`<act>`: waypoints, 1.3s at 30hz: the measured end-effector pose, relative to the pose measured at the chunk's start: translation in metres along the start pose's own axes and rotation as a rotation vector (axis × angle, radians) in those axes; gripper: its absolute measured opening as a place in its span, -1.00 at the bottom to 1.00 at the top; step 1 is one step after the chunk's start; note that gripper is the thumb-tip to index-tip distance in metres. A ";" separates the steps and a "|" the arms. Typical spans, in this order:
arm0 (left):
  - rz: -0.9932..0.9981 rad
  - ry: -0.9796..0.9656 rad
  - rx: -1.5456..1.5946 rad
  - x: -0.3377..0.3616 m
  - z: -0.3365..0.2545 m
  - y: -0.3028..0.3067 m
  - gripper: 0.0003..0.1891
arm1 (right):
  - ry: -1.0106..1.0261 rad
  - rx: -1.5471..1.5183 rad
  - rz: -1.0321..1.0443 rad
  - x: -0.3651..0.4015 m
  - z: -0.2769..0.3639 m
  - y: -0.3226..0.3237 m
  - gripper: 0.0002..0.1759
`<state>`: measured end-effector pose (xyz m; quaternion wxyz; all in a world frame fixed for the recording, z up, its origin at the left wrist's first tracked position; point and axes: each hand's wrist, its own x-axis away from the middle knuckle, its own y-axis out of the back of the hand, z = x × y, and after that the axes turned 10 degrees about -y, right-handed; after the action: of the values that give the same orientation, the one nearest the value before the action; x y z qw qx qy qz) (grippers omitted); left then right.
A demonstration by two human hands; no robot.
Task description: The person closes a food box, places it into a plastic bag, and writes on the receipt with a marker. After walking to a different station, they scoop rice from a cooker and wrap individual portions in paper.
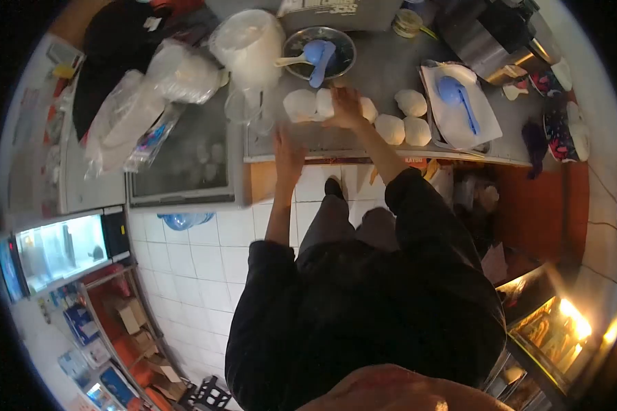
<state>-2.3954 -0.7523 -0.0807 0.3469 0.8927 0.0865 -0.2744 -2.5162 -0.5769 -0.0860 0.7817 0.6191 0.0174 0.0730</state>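
Currently on the counter (325, 142): white dough balls (411, 103) lie across the upper middle of the frame; six show at least in part, three in a row by the hands and three clustered just to the right.
Right hand (346, 106): laid over the row at upper centre, fingertips forward, hiding part of the dough; it appears to touch it, but I cannot tell whether the fingers close on a ball or only rest there.
Left hand (291, 154): blurred, near the counter's front edge below the leftmost ball, fingers stretched out in a loose, open shape; whether it touches the dough is too blurred to tell.
Bowl (352, 55): at upper centre, behind the row, with a blue scoop (319, 60) lying across it.
Paper (452, 130): a white sheet right of the dough, with a second blue scoop (452, 90) on it.
Pot (483, 44): a large metal one toward the upper right.
White tub (247, 44): left of the bowl, with clear cups (241, 106) just in front.
Plastic bags (185, 72): bunched at upper left, above a glass-topped chest (178, 164).
Sleeves (425, 212): dark, pushed up both forearms.
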 end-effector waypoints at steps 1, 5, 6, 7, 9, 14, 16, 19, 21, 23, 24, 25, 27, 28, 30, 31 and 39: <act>0.036 0.003 0.020 -0.026 0.006 -0.008 -0.36 | 0.072 -0.090 0.028 0.006 0.006 0.024 -0.08; 0.330 -0.044 -0.162 -0.081 0.023 -0.027 -0.26 | 0.054 -0.229 0.071 -0.019 -0.008 -0.027 -0.34; 0.388 -0.007 -0.239 -0.079 0.027 -0.027 -0.25 | 0.066 -0.215 0.093 -0.015 -0.003 -0.027 -0.33; 0.426 0.019 -0.293 -0.066 0.034 -0.027 -0.29 | 0.081 -0.199 0.116 -0.005 0.005 -0.028 -0.32; 0.434 0.081 -0.288 -0.048 0.023 -0.013 -0.32 | 0.131 -0.171 0.165 0.018 0.025 -0.029 -0.31; 0.489 -0.023 -0.680 -0.038 0.012 -0.005 -0.40 | 0.338 -0.044 0.036 0.025 0.034 -0.046 -0.15; 0.408 0.012 -0.517 -0.067 -0.022 0.002 -0.44 | 0.236 -0.098 0.036 0.040 0.028 -0.006 -0.09; 0.410 0.170 -0.127 -0.096 -0.046 -0.012 -0.46 | 0.012 -0.142 -0.069 0.069 -0.019 0.042 -0.14; 0.449 0.115 -0.024 -0.106 -0.056 -0.046 -0.47 | -0.147 -0.112 -0.201 0.082 -0.062 0.054 -0.24; 0.497 -0.044 -0.040 -0.105 -0.057 -0.101 -0.41 | -0.150 0.032 -0.042 0.097 -0.107 0.045 -0.24; 0.514 -0.082 -0.010 -0.106 -0.066 -0.117 -0.41 | -0.196 0.043 -0.060 0.099 -0.122 0.034 -0.24; 0.682 -0.016 -0.161 -0.107 -0.075 -0.129 -0.38 | -0.205 0.045 -0.061 0.093 -0.132 0.024 -0.23; 0.840 0.017 -0.319 -0.115 -0.093 -0.147 -0.35 | -0.165 -0.043 -0.016 0.081 -0.143 0.023 -0.21; 0.867 0.052 -0.324 -0.117 -0.097 -0.150 -0.35 | -0.131 -0.158 0.029 0.076 -0.146 0.032 -0.20; 0.924 0.136 -0.345 -0.120 -0.101 -0.148 -0.33 | -0.056 -0.493 0.156 0.074 -0.157 0.056 -0.18; 0.870 0.114 -0.351 -0.110 -0.092 -0.155 -0.33 | -0.023 -0.700 0.233 0.077 -0.165 0.075 -0.17; 0.532 0.225 -0.208 -0.151 -0.165 -0.178 -0.29 | -0.163 -1.039 0.241 0.097 -0.381 0.193 -0.10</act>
<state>-2.5119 -0.5041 0.0010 0.4842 0.8686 -0.0845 -0.0631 -2.4828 -0.1528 0.0190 0.9699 0.1521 -0.1530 0.1128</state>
